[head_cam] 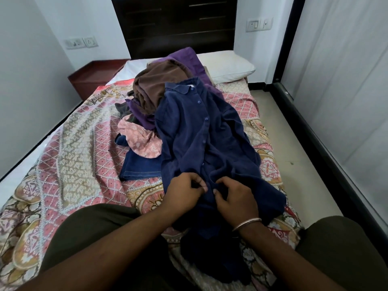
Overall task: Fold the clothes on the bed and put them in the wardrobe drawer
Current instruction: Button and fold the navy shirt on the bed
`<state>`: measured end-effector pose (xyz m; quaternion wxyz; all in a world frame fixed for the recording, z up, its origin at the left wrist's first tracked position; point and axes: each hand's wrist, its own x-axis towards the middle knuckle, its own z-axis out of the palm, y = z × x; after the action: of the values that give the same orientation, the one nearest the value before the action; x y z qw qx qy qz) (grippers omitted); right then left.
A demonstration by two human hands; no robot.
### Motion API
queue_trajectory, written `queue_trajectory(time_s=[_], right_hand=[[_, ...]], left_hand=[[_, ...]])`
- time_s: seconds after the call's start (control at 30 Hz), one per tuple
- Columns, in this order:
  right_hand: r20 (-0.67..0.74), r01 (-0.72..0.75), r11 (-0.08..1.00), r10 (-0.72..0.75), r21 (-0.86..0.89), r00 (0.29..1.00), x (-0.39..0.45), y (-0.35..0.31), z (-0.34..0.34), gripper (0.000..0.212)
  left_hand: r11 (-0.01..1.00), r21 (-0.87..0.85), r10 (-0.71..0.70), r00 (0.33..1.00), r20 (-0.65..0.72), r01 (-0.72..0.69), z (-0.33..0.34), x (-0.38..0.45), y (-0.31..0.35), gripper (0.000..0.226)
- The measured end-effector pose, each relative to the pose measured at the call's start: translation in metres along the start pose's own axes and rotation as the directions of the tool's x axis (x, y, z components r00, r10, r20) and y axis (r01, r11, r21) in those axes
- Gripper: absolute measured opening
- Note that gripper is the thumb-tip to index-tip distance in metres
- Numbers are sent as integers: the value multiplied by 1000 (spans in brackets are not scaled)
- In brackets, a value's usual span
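Note:
A navy button-up shirt (195, 135) lies lengthwise on the patterned bedspread (69, 143), collar toward the headboard. My left hand (184, 192) and my right hand (235, 198) meet at its button line near the hem, and each pinches the fabric there. Behind and left of the shirt sits a heap of clothes: a brown garment (159, 85), a purple one (189, 59), a pink printed piece (138, 137) and folded dark-blue jeans (140, 166). The wardrobe drawer is out of view.
My knees in dark trousers (94, 232) rest on the bed's near end. A white pillow (226, 66) lies before the dark headboard (174, 24). A red-brown bedside table (94, 74) stands at the left. Tiled floor (294, 156) and a light wardrobe door (340, 80) run along the right.

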<state>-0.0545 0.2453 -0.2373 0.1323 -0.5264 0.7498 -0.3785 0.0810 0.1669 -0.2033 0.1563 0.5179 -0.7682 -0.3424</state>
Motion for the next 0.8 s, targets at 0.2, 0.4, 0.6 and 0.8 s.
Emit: queue_trajectory(time_s=[0.2, 0.4, 0.6, 0.8], right_hand=[[-114, -151, 935, 197, 320, 974, 11, -5, -7, 11], [-125, -179, 854, 272, 489, 954, 11, -5, -8, 11], [-186, 25, 922, 51, 386, 981, 4, -1, 3, 7], [-164, 57, 919, 8, 391, 987, -1, 2, 10, 9]], left_hand=[[937, -349, -43, 998, -46, 25, 0, -3, 7, 14], [917, -391, -90, 996, -13, 77, -2, -3, 10, 9], [932, -355, -85, 996, -1, 79, -1, -4, 12, 14], [937, -334, -103, 995, 7, 99, 1, -6, 11, 14]])
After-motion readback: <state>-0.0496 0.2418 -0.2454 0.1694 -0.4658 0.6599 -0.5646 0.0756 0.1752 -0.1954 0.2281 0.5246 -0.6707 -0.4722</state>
